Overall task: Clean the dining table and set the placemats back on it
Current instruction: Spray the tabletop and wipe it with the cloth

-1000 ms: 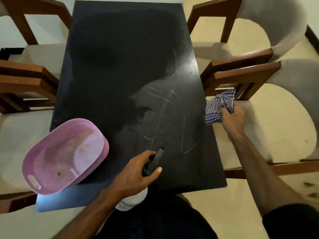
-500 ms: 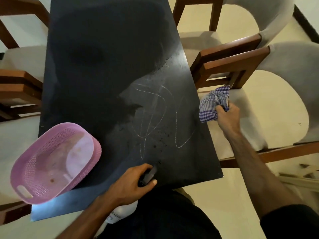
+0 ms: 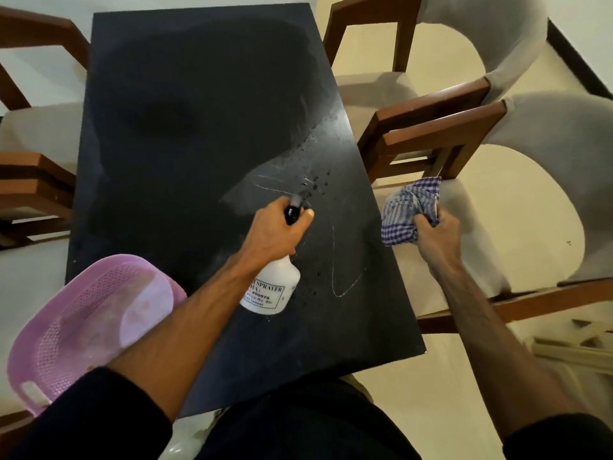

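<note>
The black dining table (image 3: 172,134) fills the middle of the head view, marked with pale chalky scribbles and dark spray droplets on its near right part. My left hand (image 3: 275,232) grips a white spray bottle (image 3: 270,290) with a black trigger head, held over the table with the nozzle pointing away from me. My right hand (image 3: 436,234) holds a bunched blue-and-white checked cloth (image 3: 406,210) just off the table's right edge. No placemats are in view.
A pink perforated plastic basket (image 3: 76,327) sits on the near left corner of the table, partly over the edge. Wooden chairs with beige cushions stand close on the right (image 3: 441,127) and on the left (image 3: 30,180). The floor is cream tile.
My left hand has carried the spray bottle from the near table edge forward over the scribbles. More droplets dot the surface. The cloth hand stays by the right edge.
</note>
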